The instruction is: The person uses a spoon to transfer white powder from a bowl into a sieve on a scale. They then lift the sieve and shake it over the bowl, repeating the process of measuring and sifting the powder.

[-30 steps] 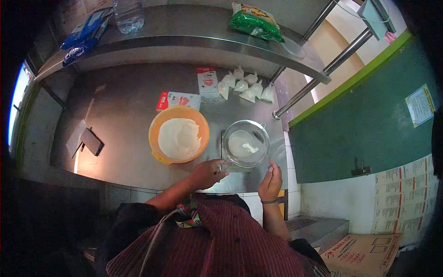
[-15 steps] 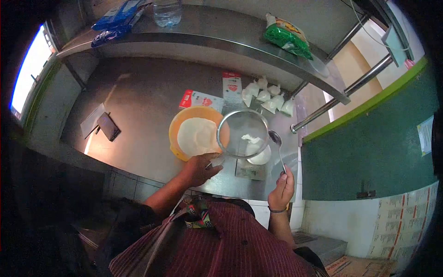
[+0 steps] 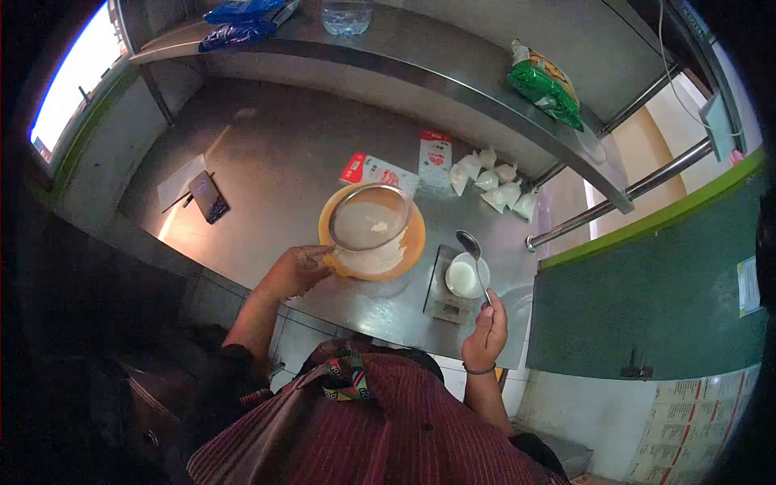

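Note:
My left hand is closed at the near left edge of the yellow bowl, gripping the handle end of a round sieve. The sieve lies over the bowl, with a small white clump on its mesh. White powder shows inside the yellow bowl. My right hand holds a metal spoon by its handle. The spoon's head is above the far edge of a small white bowl with white contents, which rests on a digital kitchen scale.
Two red-and-white boxes and several tied bags of white powder lie behind the bowl. A phone stands at the left. The overhead shelf carries blue packets, a clear bottle and a green packet.
My left hand has carried the sieve left, from over the white bowl and scale to over the yellow bowl. My right hand still holds the spoon. The view has shifted slightly.

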### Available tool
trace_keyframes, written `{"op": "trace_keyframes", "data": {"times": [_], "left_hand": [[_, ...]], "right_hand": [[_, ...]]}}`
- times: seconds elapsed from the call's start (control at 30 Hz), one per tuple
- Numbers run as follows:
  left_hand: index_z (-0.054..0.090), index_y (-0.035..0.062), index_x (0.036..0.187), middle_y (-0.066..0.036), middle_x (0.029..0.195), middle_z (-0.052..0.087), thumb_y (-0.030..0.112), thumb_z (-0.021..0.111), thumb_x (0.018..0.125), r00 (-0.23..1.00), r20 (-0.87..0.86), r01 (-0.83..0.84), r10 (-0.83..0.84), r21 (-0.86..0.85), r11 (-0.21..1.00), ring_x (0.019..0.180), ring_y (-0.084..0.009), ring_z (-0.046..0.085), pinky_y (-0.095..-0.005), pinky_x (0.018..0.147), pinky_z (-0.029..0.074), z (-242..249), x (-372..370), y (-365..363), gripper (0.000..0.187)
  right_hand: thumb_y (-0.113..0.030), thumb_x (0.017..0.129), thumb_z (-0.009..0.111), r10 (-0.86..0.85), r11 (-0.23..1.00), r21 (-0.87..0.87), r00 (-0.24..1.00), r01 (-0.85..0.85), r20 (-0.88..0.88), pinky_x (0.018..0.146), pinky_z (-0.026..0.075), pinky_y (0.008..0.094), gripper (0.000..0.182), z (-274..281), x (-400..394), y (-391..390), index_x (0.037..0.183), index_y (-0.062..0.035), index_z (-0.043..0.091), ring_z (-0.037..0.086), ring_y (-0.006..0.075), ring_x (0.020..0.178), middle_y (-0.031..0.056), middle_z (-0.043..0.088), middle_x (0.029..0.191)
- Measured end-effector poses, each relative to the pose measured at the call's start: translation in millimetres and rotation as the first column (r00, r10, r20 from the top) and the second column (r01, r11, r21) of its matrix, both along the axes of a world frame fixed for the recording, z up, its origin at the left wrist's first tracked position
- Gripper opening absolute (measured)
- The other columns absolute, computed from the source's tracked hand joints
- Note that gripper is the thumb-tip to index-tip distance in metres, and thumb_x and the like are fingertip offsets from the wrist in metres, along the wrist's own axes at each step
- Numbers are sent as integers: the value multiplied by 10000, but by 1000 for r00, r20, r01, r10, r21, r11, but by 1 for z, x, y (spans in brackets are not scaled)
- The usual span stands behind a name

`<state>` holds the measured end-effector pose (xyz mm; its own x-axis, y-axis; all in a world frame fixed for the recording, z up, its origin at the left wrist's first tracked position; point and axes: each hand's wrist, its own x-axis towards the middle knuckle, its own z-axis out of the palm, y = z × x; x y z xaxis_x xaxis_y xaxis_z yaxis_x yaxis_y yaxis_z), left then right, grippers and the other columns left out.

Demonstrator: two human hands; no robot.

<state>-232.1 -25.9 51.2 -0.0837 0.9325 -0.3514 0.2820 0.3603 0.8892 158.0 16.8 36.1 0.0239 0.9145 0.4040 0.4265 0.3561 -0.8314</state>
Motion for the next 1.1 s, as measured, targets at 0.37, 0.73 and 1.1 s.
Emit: {"op": "trace_keyframes", "data": {"times": [0.37, 0.73, 1.1], "left_hand": [[568, 117, 1459, 94, 585, 466, 126, 696, 978, 982, 182, 52, -45, -29, 998, 460, -30, 382, -226, 429, 319, -28, -35, -1, 498], [557, 113, 1468, 85, 590, 489, 106, 684, 967, 959, 277, 70, -63, -16, 997, 449, -28, 393, -225, 401, 321, -40, -48, 4, 517], [536, 64, 1453, 91, 562, 426, 155, 588, 1007, 570, 811, -126, 129, -69, 990, 405, -29, 364, -195, 389, 333, -78, -51, 2, 458]], "right_hand": [[-169, 1101, 429, 29, 998, -64, 999, -28, 20, 892, 465, 260, 363, 5, -1, -7, 1366, 31, 576, 555, 103, 981, 59, 627, 1140], [-134, 1081, 422, 11, 980, -197, 1000, -13, -9, 940, 479, 338, 350, 5, 5, -15, 1331, 48, 586, 622, 219, 1040, 162, 652, 1156], [-155, 1083, 439, 18, 997, -81, 998, -14, 54, 928, 494, 358, 346, 8, 0, -18, 1322, 37, 599, 637, 235, 1036, 177, 670, 1132]]}}
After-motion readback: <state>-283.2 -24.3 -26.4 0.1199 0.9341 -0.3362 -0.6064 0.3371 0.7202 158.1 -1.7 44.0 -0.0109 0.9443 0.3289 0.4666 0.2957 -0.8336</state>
